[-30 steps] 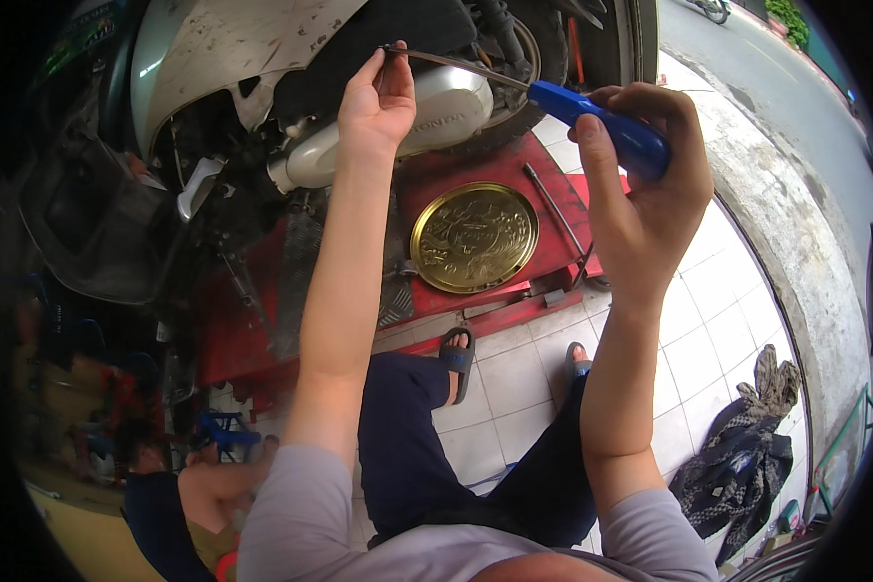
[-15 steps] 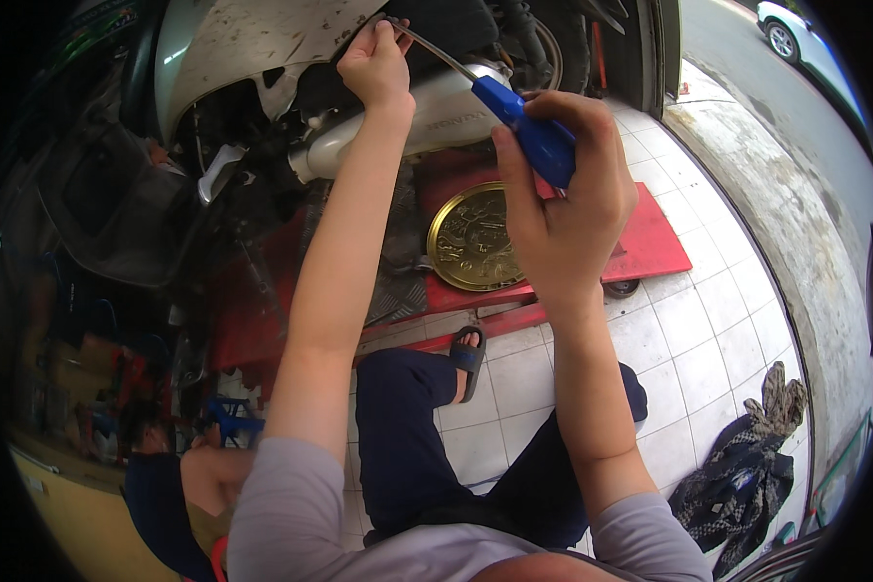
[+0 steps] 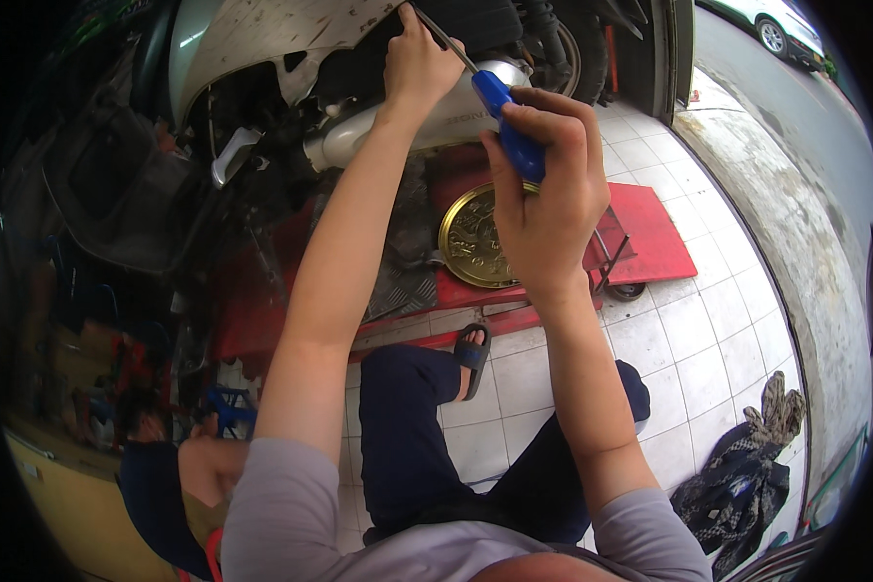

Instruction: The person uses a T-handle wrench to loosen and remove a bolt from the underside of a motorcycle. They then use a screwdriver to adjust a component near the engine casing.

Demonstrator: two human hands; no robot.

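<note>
- The right hand (image 3: 543, 209) is now closing in beside the left hand (image 3: 419, 66); a second ago it was held well out to the right, and it has been swinging inward and upward since.
- Its grip is clamped on the blue plastic-handled screwdriver (image 3: 507, 133), whose thin metal shaft is now slanting up and left past the left hand's fingers toward the dark underside of the grey scooter body (image 3: 262, 39).
- The left hand is staying raised at the same spot under the scooter, fingers pinched together at the shaft near its tip; what it is pinching there I cannot tell.
- Judging from this, the tool has been brought to the work point and the hands are settling it onto a fastener or part hidden in shadow.
- The silver metal exhaust pipe (image 3: 359, 131) is lying just below both hands.
- The round gold embossed metal tray (image 3: 470, 242) is sitting on the red metal lift platform (image 3: 660, 233), partly hidden behind the right wrist.
- No packages or signs are showing clearly; the raised pattern on the tray is too small to read.
- A dark patterned cloth (image 3: 747, 466) is lying on the white tiled floor (image 3: 689, 339) at lower right.
</note>
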